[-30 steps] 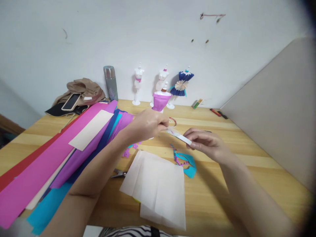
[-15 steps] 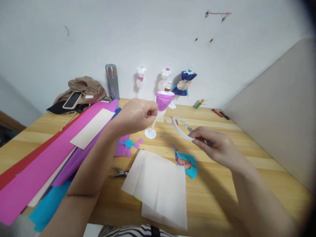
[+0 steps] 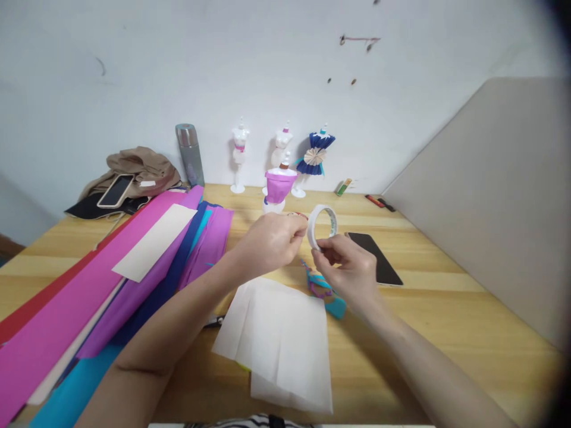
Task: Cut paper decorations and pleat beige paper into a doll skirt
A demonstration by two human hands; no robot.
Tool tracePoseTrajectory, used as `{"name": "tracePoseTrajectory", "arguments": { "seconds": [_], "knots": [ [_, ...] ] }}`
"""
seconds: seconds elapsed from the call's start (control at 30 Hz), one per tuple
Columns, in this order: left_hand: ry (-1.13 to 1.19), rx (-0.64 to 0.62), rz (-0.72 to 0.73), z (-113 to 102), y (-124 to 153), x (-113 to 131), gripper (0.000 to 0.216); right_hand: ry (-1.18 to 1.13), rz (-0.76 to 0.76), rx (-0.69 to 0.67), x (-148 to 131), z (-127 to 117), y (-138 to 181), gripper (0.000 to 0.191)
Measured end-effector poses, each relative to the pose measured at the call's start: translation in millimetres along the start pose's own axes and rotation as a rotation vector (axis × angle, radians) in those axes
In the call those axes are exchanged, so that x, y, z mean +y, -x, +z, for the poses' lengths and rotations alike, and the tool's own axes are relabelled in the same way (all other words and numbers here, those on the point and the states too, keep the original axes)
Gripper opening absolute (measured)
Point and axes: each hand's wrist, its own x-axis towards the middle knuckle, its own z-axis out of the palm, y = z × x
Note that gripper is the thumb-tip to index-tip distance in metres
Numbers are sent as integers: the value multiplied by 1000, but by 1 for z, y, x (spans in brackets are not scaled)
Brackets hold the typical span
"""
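One roll of white tape (image 3: 313, 232) is here, and four small dress forms, one wrapped in purple cloth (image 3: 279, 185) and one in a navy dress (image 3: 317, 142). There is one flask (image 3: 190, 157), one phone (image 3: 116, 191), one tablet (image 3: 375, 258) and one partly hidden pair of scissors (image 3: 215, 322).

The roll stands on edge, its lower rim gripped between the thumb and fingers of the right hand (image 3: 348, 270), its ring rising above the fingertips. The left hand (image 3: 276, 241) is curled closed just beside the roll; whether its fingers pinch a tape end, I cannot tell.

All four dress forms stand beyond the fingers of both hands. The tablet lies to the right of the right fingers, and turquoise scraps (image 3: 335, 308) lie below them. A folded white sheet (image 3: 281, 339) spreads on the near side of both hands' fingers, with the scissors at its left edge.
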Motion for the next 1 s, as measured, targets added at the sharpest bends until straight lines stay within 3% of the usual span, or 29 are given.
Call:
{"name": "tracePoseTrajectory", "arguments": {
  "seconds": [0.37,0.47,0.67,1.0],
  "knots": [
    [-285,225,-64,-24,5,-13,25,-16,-100,-9,10,3,3,9],
    [-303,182,-65,-28,6,-11,25,3,-108,-14,8,4,2,10],
    [-399,-39,-53,-21,6,4,20,64,-106,20,3,7,-4,12],
    [-384,-76,14,-12,5,10,23,27,-51,29,-13,9,-11,13]
  ]
}}
